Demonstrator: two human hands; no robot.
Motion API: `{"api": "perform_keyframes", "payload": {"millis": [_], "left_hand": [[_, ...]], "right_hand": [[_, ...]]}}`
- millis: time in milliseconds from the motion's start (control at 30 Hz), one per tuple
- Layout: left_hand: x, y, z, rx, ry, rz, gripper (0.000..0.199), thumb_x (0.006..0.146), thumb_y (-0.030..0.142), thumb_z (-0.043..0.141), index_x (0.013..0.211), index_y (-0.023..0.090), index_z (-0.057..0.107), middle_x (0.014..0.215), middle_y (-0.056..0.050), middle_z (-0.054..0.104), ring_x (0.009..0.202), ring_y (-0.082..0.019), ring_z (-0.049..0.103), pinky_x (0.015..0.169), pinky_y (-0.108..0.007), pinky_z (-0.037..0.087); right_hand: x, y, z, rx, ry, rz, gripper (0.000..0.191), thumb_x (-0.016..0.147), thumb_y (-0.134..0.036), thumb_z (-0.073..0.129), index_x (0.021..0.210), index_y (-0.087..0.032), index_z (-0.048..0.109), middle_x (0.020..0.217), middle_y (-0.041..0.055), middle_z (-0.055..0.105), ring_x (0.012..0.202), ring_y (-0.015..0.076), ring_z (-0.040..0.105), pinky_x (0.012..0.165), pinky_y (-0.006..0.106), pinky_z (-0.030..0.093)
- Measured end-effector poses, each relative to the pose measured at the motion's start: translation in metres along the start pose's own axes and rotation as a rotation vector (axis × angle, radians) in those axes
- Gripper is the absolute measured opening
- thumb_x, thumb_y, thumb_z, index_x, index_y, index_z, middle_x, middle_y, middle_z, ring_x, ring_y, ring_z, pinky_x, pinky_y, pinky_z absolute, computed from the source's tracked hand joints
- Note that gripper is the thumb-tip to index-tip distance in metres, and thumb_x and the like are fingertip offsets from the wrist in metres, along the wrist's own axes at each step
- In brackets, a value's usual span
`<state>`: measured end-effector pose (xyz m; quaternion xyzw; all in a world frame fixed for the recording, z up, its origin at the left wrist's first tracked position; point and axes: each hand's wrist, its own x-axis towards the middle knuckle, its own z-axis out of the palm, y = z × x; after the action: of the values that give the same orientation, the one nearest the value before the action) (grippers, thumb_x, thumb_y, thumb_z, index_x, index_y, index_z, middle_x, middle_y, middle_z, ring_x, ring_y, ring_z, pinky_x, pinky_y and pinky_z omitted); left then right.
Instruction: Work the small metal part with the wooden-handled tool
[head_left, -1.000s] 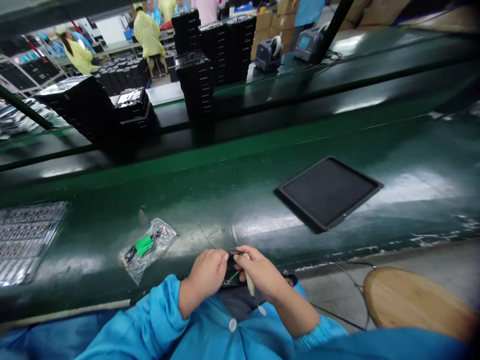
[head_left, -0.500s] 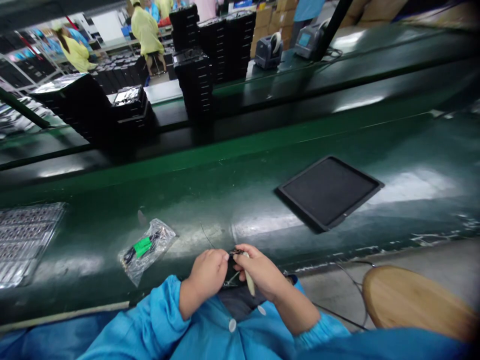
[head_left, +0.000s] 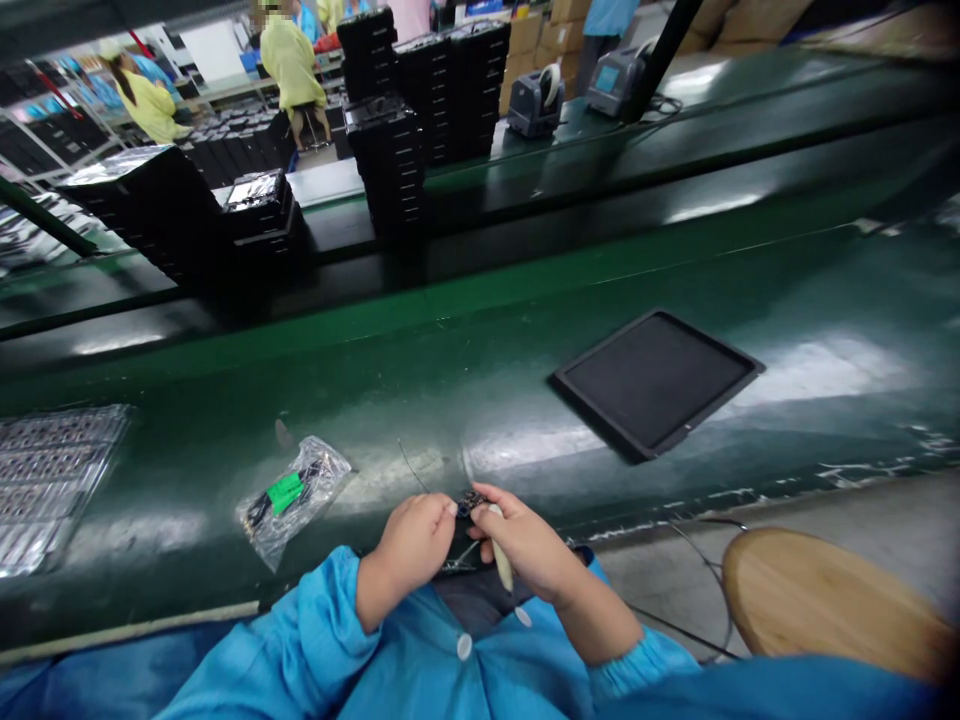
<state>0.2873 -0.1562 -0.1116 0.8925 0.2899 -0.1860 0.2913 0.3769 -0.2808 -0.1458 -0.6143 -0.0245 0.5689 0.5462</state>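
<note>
My left hand and my right hand are close together above the front edge of a green conveyor belt. Both hands pinch a small dark electronic part, and its lower body is mostly hidden by my fingers. A thin dark wire rises from near my left fingers. My right hand also holds a pale slender stick. To the left of my hands lies a clear plastic bag with a green label and dark parts inside.
A shallow black tray and a silver blister tray lie on the belt. Stacks of black trays stand beyond it, near several benchtop machines. A wooden stool is at right. Co-workers in yellow gowns are farther back.
The view has shifted slightly upward. My hands have moved a little closer to the belt's far side, bringing the small dark part up slightly. The belt items are unchanged.
</note>
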Motion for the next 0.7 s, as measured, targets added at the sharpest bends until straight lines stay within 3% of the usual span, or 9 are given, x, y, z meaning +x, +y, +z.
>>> {"api": "perform_keyframes", "payload": {"millis": [267,533,700], "left_hand": [[0.0,0.0,0.0,-0.023,0.015,0.003,0.042,0.089,0.039,0.023,0.088,0.018,0.059,0.092,-0.002,0.061,0.091,-0.013,0.054,0.088,-0.029,0.04],[-0.006,0.002,-0.001,0.068,0.033,0.001,0.044,0.091,0.031,0.021,0.102,0.015,0.06,0.105,-0.007,0.058,0.105,-0.018,0.051,0.103,-0.037,0.038],[-0.008,0.0,-0.006,-0.064,0.073,-0.042,0.04,0.09,0.032,0.025,0.095,0.013,0.061,0.098,-0.007,0.059,0.098,-0.018,0.052,0.099,-0.037,0.039]], "right_hand": [[0.001,0.005,0.0,-0.06,0.011,-0.052,0.062,0.085,-0.037,0.049,0.141,-0.017,0.033,0.082,0.0007,0.058,0.055,0.0053,0.053,0.056,0.018,0.04],[-0.01,-0.012,0.018,-0.391,0.156,-0.043,0.051,0.091,-0.032,0.039,0.14,-0.019,0.038,0.077,-0.0024,0.057,0.056,0.0049,0.052,0.064,0.019,0.043],[-0.009,-0.011,0.016,-0.435,0.156,-0.056,0.053,0.09,-0.033,0.041,0.141,-0.021,0.037,0.076,-0.003,0.057,0.057,0.0058,0.053,0.066,0.02,0.043]]}}
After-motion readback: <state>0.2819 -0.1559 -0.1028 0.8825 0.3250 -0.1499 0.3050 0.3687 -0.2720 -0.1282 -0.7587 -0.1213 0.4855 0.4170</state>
